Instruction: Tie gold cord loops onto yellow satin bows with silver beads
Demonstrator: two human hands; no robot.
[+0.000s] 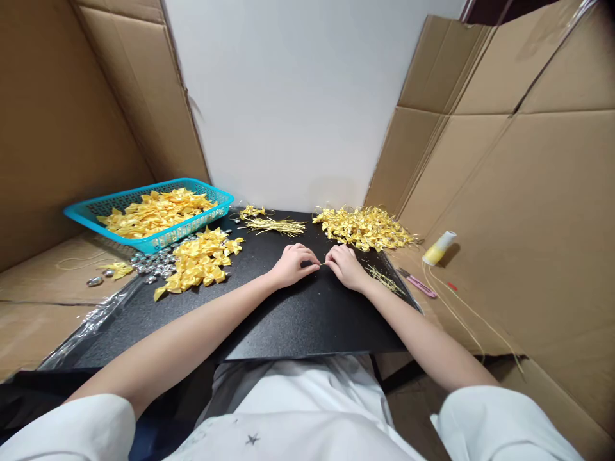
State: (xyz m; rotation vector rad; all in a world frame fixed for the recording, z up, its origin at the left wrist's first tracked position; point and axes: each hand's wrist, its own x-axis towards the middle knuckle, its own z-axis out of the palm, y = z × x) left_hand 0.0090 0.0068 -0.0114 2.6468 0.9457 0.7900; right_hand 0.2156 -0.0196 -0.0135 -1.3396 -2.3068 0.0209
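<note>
Above the middle of the black table (307,326), my left hand (294,266) and my right hand (344,266) face each other with fingertips pinched. A short bit of thin gold cord (323,264) shows between them, one end in each hand. Beyond my left hand lies a bundle of gold cords (276,225). Shorter gold cord pieces (385,280) rest beside my right wrist. Yellow ribbon bows (202,259) are heaped to the left, with silver bells (152,262) next to them. At the back right is a pile of yellow bows with gold cords (368,228).
A blue plastic basket (166,242) of yellow bows stands at the back left. On cardboard at the right are a spool of cord (439,248), its trailing strands, and a pink cutter (419,283). Cardboard walls (528,192) flank both sides; a white wall (298,102) is behind.
</note>
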